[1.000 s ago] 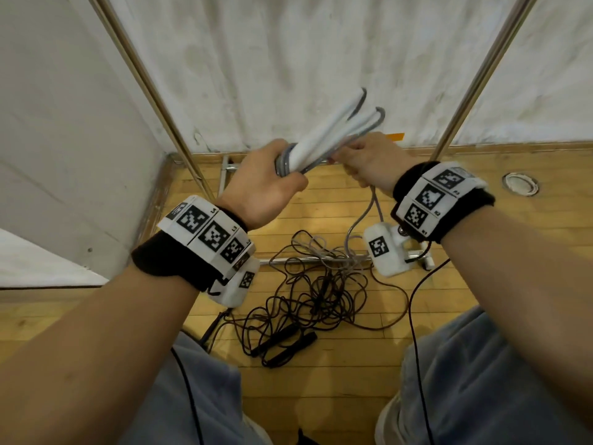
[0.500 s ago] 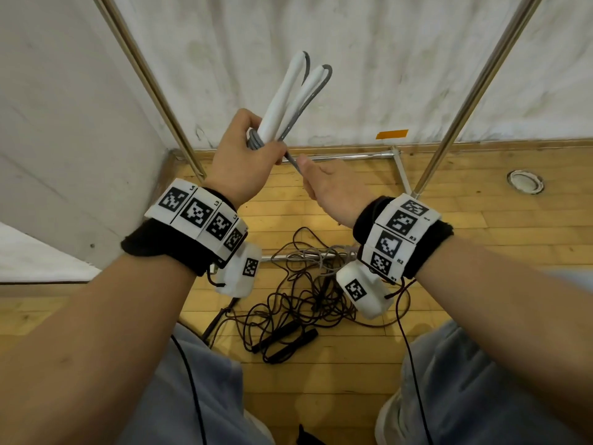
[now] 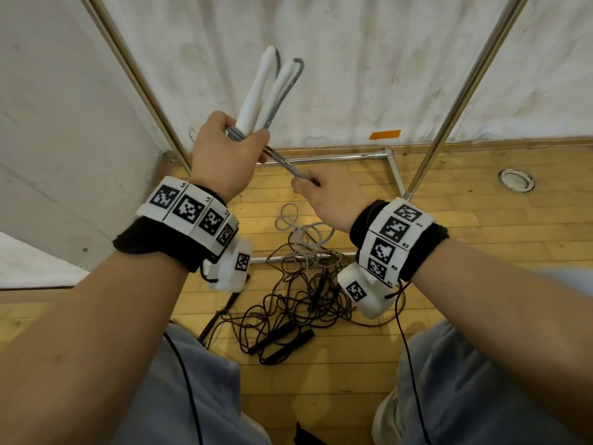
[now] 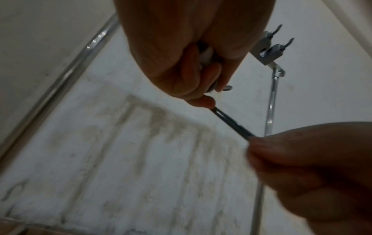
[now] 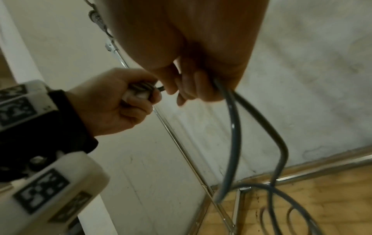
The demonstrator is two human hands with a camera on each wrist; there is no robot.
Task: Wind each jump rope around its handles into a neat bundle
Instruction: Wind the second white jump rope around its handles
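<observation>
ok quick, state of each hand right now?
Left hand: closed, holding the white handles, gray rope wraps under the thumb.
Right hand: closed, pinching the gray rope taut.

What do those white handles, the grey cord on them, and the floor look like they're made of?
White handles: matte and slightly fuzzy-looking, probably foam grips; smooth plastic can't be excluded.
Grey cord: smooth with a faint sheen, bends in soft curves, likely plastic or rubber-coated.
Floor: narrow planks with visible grain and a slight gloss, seemingly varnished wood.
</observation>
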